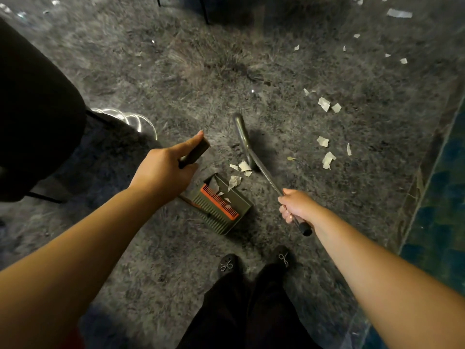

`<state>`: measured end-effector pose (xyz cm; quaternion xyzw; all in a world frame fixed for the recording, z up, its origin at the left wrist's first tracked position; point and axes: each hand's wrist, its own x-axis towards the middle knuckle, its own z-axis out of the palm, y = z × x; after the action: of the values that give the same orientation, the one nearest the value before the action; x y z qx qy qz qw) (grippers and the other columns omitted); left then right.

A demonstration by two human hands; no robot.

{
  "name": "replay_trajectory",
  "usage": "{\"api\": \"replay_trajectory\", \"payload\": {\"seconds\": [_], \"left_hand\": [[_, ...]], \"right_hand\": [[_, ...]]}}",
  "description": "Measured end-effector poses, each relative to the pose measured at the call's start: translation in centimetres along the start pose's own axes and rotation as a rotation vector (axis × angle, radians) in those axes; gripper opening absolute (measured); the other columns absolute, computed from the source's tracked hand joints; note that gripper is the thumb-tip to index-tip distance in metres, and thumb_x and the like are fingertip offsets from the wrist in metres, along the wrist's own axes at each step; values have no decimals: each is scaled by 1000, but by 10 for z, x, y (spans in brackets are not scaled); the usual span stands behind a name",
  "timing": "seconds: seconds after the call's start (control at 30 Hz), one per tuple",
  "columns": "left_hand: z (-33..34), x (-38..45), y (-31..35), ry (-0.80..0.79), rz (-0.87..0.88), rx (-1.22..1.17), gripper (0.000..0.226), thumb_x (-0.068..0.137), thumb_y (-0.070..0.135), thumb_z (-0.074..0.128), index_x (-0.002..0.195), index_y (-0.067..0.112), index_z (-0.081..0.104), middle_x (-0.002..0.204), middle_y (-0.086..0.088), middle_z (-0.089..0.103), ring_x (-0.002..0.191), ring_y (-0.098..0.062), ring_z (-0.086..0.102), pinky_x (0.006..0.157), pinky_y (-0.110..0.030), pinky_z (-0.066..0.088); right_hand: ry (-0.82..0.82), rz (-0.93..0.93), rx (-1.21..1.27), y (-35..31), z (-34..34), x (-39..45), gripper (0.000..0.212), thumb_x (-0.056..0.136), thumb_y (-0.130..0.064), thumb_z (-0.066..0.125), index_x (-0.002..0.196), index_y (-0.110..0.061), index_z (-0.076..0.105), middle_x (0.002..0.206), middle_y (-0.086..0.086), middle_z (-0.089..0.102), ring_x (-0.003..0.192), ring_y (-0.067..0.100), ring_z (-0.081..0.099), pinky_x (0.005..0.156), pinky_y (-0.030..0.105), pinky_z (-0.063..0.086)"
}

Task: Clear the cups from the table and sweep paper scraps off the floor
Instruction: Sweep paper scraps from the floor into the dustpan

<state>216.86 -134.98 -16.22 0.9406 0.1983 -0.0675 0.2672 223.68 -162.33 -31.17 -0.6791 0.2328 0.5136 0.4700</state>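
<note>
Several paper scraps (224, 195) lie in the dustpan (221, 207); left hand (164, 170) grips its handle (195, 153), right hand (297, 207) grips the broom (254, 157).

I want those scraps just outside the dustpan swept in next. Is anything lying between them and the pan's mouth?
Nothing visible does. The paper scraps lie on bare carpet just beyond the dustpan mouth, one already overlapping its lip. The broom stands behind them, on the far side from the pan.
</note>
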Motion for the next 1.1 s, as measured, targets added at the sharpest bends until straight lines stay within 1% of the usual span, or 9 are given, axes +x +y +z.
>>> {"api": "replay_trajectory", "payload": {"seconds": [0.1,0.2,0.3,0.5,0.6,0.77,0.9,1.0,1.1], "left_hand": [[2,-3,-1,10,-3,20,63,89,29,66,136,60,37,64,13,52,40,-5,48,40,-23,45],[1,-8,-3,16,16,3,66,89,27,67,137,59,35,68,4,57,56,-14,59,58,-33,54],[1,-10,-7,19,37,-4,71,87,27,68,134,61,28,77,-2,63,71,-23,65,70,-37,55],[0,-15,-10,-1,18,-10,71,88,28,66,132,66,24,79,-1,64,67,-20,63,65,-37,55],[-1,-15,-12,-2,18,-19,72,88,28,66,132,65,24,78,-1,62,69,-23,63,66,-38,54],[0,-17,-17,21,13,-46,71,88,26,67,133,63,26,83,-1,65,74,-23,65,70,-38,55],[1,-18,-20,31,-14,-73,69,88,25,67,137,58,33,83,1,64,72,-21,65,70,-38,56],[3,-18,-19,18,-6,-67,67,89,25,66,138,58,34,82,-1,65,68,-20,63,66,-38,56],[3,-17,-20,8,-5,-64,67,89,27,65,138,59,34,83,0,66,67,-18,62,64,-34,54]], "right_hand": [[-51,35,-68,7,13,-1,46,101,-6,32,146,-18,30,58,3,31,33,8,29,34,15,25],[-80,70,-125,29,25,-17,56,102,-9,34,152,-25,15,60,4,34,37,9,31,34,15,27],[-92,98,-111,53,28,-41,55,102,-9,37,152,-26,18,59,5,35,33,7,31,33,14,27],[-63,73,-59,62,23,-83,53,101,-8,39,149,-26,27,57,4,36,32,7,30,33,14,25],[-47,45,-32,44,20,-84,46,102,-7,37,147,-17,31,58,4,34,31,6,29,31,13,24],[-3,25,-9,9,25,-49,52,102,-7,35,150,-22,21,60,5,32,28,5,28,32,11,24],[-34,50,-10,1,42,-25,43,102,-7,31,144,-12,28,60,4,30,31,6,27,35,14,22],[-63,72,5,11,53,-30,40,103,-7,30,142,-14,31,60,4,30,31,6,28,35,13,23],[-114,128,27,29,56,-47,39,103,-6,30,142,-9,26,59,4,28,28,5,27,33,10,22]]}}
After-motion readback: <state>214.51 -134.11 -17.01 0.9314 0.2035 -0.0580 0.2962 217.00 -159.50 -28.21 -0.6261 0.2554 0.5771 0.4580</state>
